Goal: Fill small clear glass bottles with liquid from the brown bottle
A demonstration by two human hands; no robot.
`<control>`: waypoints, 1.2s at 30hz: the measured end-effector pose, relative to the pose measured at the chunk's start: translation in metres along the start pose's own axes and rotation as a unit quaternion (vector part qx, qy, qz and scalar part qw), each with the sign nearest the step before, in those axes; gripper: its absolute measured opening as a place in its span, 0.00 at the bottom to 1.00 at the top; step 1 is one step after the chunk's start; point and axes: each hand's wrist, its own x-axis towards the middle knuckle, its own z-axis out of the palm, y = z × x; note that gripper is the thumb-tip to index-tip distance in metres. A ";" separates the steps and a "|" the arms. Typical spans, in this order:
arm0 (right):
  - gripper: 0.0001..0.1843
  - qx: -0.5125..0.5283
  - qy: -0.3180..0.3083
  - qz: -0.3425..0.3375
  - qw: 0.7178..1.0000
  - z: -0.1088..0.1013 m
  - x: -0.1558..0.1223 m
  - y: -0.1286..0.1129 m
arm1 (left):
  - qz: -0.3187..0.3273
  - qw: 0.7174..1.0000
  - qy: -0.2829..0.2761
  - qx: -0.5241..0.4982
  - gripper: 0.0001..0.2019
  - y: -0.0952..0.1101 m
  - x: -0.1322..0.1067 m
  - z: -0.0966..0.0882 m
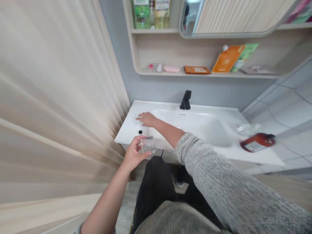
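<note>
My left hand (134, 152) is closed around a small clear box (147, 145), held just in front of the counter's near edge. The box is see-through, and I cannot make out what is in it. Farther back, my right hand (148, 119) reaches across to the left end of the white washbasin counter (126, 130). Its fingers curl over a small pale, see-through item (139, 122) that is blurred and partly covered. Between the two hands a small round black piece (140, 132) shows on the counter.
A black faucet (186, 100) stands behind the basin (214, 131). On the right lie a brown bottle (257, 142) and crumpled clear plastic (246, 128). Above is a shelf (151, 73) with an orange pouch (227, 59) and a pink case (172, 69). A pleated curtain (60, 97) hangs at left.
</note>
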 end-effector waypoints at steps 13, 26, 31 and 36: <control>0.14 0.228 0.365 0.303 0.850 -0.015 -0.367 0.031 | -0.002 0.999 -0.026 -0.024 0.42 -0.026 0.038 0.059; 0.65 0.127 0.511 0.613 0.589 0.019 -0.605 0.091 | -0.008 0.997 -0.042 -0.059 0.43 -0.067 0.113 0.170; 0.66 0.222 0.478 0.599 0.603 0.015 -0.592 0.116 | -0.033 0.998 -0.014 -0.047 0.42 -0.076 0.121 0.163; 0.48 0.221 0.486 0.584 0.611 0.007 -0.553 0.110 | -0.024 0.999 -0.006 -0.029 0.42 -0.084 0.127 0.150</control>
